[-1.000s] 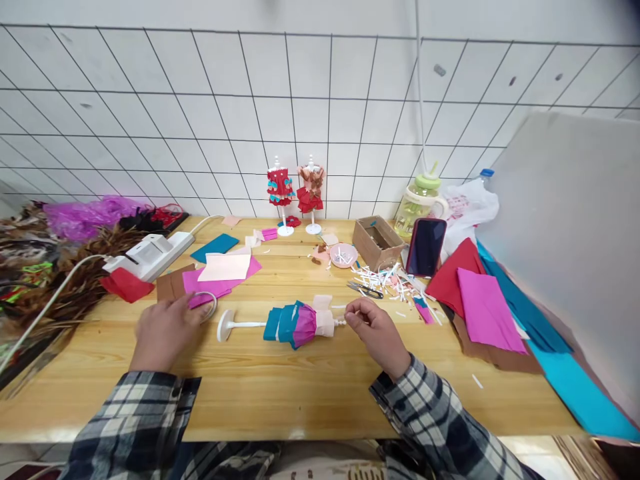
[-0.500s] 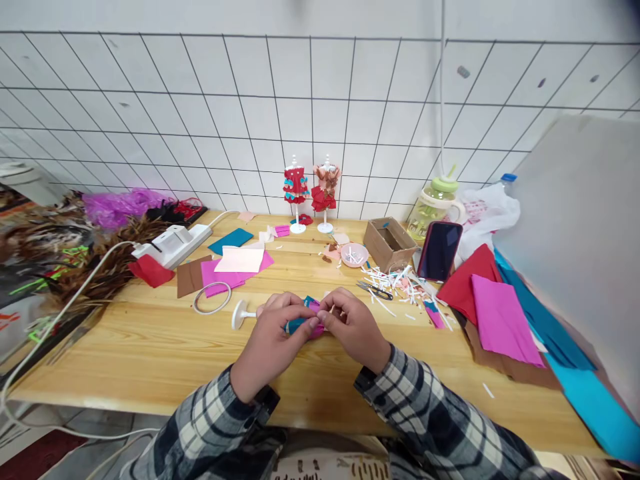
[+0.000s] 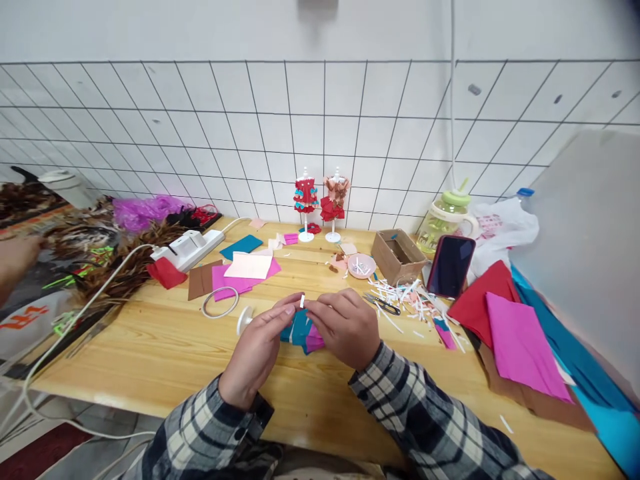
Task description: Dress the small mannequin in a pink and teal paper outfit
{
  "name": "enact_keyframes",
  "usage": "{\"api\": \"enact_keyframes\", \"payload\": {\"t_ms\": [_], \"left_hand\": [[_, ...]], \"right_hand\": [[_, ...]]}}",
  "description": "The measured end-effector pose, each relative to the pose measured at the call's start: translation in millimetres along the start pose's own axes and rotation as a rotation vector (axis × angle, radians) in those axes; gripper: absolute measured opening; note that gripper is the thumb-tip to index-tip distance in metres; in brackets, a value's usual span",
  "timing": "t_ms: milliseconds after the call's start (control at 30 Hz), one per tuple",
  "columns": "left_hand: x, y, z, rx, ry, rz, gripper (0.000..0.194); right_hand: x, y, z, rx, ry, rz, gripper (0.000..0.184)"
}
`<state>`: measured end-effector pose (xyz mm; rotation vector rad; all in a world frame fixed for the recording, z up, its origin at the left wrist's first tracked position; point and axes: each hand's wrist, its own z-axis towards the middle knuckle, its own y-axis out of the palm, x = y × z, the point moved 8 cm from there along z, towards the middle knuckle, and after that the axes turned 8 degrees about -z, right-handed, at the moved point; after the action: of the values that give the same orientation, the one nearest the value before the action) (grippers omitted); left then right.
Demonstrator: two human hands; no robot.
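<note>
A small white strip point(image 3: 302, 301) stands up between the fingertips of my two hands. My left hand point(image 3: 257, 350) is closed, thumb against forefinger, at the strip's left side. My right hand point(image 3: 347, 327) pinches at its right side, the fingertips partly hidden. Just below lies a miniature dress form, its round white base point(image 3: 244, 320) showing to the left of my left hand. Teal and magenta crepe paper point(image 3: 300, 331) wraps its body; my hands cover the rest.
Two dressed miniature forms point(image 3: 305, 200) stand at the back. Small scissors point(image 3: 383, 304) lie by white paper scraps point(image 3: 415, 297), a cardboard box point(image 3: 397, 257) and a phone point(image 3: 451, 265). A ring point(image 3: 220, 303) and a power strip point(image 3: 187, 250) are left. Another person's hand point(image 3: 17, 263) shows at far left.
The white strip has come into sight between my fingertips, which have lifted off the paper. More teal paper shows. My view has tilted up, and another person's hand has appeared at left.
</note>
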<state>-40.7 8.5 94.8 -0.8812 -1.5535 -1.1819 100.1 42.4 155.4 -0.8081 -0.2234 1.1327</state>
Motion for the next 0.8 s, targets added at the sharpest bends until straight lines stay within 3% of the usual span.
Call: {"api": "enact_keyframes", "payload": {"t_ms": [333, 467, 667, 800], "left_hand": [[3, 10.7, -3, -0.024, -0.003, 0.011, 0.026], [7, 11.5, -2, -0.047, 0.061, 0.181, 0.023], [30, 11.8, -1, 0.025, 0.39, 0.715, 0.019], [38, 9.9, -3, 0.075, 0.562, 0.769, 0.018]], "right_hand": [[6, 5, -7, -0.04, -0.032, -0.045, 0.023], [9, 3, -2, -0.013, 0.048, -0.001, 0.016], [26, 8, -1, 0.012, 0.382, 0.335, 0.009], [19, 10, -1, -0.022, 0.355, 0.424, 0.015]]}}
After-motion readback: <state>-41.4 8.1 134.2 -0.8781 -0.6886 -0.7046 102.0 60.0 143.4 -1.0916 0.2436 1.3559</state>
